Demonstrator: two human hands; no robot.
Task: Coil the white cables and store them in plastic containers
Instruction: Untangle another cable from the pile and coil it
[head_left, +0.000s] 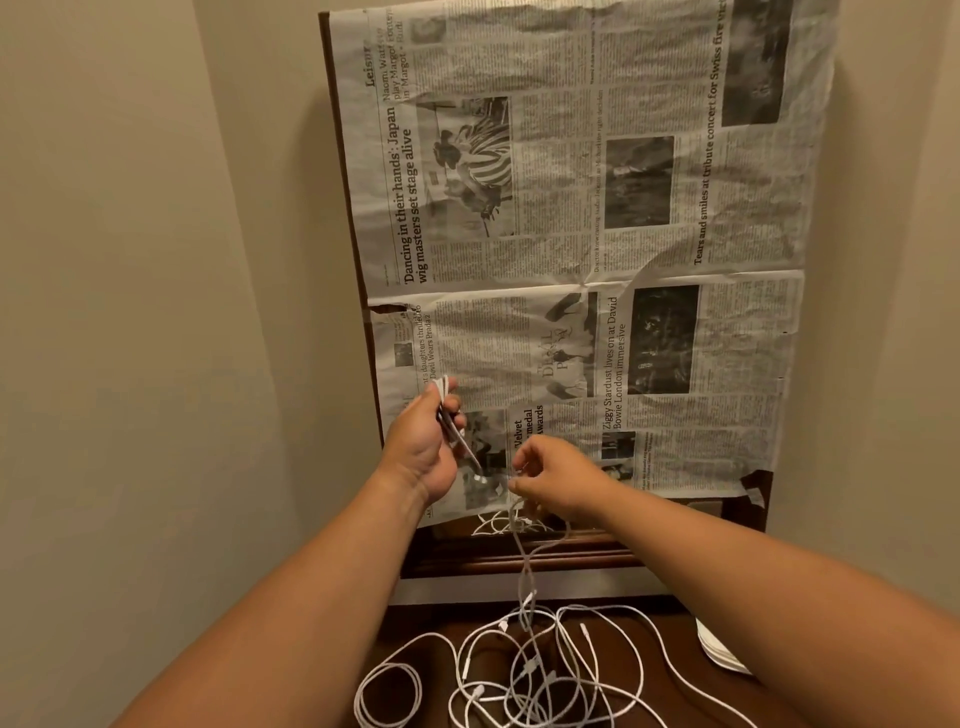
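My left hand (422, 446) is raised in front of the newspaper and grips a partly wound bundle of white cable (451, 415), its loops running between thumb and fingers. My right hand (558, 475) is just to the right, pinching the same cable's free run (521, 551), which hangs down blurred to the dark wooden surface (441, 621). There a tangle of several loose white cables (524, 675) lies spread out with their connectors showing. A stack of white plastic containers (719, 652) peeks in at the right edge of the surface.
A mirror frame covered with newspaper (582, 249) stands upright against the beige wall behind the surface. Its uncovered bottom strip reflects the cables (498, 522). Beige walls (130, 312) close in on the left and right.
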